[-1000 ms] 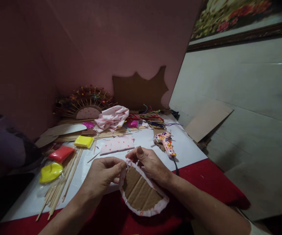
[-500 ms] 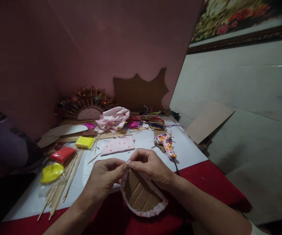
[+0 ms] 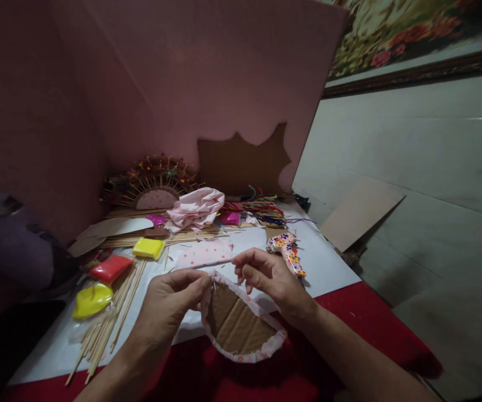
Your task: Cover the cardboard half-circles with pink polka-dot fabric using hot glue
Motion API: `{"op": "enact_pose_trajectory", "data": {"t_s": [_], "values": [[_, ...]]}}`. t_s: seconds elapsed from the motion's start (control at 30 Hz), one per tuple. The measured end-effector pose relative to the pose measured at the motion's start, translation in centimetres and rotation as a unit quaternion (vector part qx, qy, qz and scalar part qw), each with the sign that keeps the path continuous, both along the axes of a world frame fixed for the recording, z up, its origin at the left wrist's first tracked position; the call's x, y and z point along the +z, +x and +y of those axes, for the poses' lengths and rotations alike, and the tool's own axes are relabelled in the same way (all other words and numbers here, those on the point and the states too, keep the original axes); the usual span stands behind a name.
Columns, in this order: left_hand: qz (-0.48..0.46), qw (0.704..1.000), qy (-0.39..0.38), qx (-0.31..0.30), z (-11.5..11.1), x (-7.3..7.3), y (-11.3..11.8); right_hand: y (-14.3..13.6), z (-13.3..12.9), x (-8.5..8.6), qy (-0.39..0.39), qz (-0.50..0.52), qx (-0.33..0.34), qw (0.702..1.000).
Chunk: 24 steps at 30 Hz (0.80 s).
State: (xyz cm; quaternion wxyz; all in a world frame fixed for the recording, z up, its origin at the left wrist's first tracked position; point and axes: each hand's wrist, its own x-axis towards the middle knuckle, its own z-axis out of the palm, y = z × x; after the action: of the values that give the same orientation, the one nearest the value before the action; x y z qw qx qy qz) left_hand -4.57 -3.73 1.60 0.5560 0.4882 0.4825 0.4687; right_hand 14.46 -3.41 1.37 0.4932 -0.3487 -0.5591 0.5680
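My left hand (image 3: 174, 304) pinches the upper left corner of a half-round cardboard piece (image 3: 241, 324). Pink fabric with dots is folded over the edge of this piece, and bare brown cardboard shows inside the border. My right hand (image 3: 272, 285) is raised just right of that corner, apart from the piece, its fingers loosely curled and spread with nothing visible in them. Beyond my hands a fabric-covered pink dotted piece (image 3: 205, 254) lies on the white sheet. To the right rests a flower-patterned glue gun (image 3: 287, 252).
Wooden sticks (image 3: 102, 329) lie at the left beside yellow (image 3: 92, 301) and red (image 3: 111, 269) packets. Crumpled pink cloth (image 3: 197, 207) sits at the back, near a decorated stick fan (image 3: 155, 184). Cut cardboard (image 3: 243, 164) leans on the wall. Red cloth (image 3: 375, 329) covers the table's front.
My right hand has let go of the piece's corner and moved right and away from it. My left hand still pinches the piece, which has shifted slightly left.
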Motion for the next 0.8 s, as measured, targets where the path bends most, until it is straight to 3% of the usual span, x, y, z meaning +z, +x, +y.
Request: {"op": "enact_pose_trajectory", "data": {"t_s": [0.13, 0.47, 0.67, 0.8], "values": [[-0.003, 1.0, -0.005, -0.02, -0.2, 0.1, 0.1, 0.0, 0.3, -0.5, 0.004, -0.026, -0.045, 0.999], [0.02, 0.999, -0.013, -0.029, -0.2, 0.1, 0.1, -0.4, 0.5, -1.7, -0.064, 0.02, 0.02, 0.998], [-0.006, 0.999, -0.028, -0.029, -0.1, -0.1, 0.1, -0.1, 0.6, -1.6, -0.014, -0.052, -0.056, 0.997], [-0.019, 0.999, -0.033, -0.022, -0.1, -0.2, 0.1, -0.1, 0.4, -1.0, -0.002, -0.041, -0.004, 0.999]]}}
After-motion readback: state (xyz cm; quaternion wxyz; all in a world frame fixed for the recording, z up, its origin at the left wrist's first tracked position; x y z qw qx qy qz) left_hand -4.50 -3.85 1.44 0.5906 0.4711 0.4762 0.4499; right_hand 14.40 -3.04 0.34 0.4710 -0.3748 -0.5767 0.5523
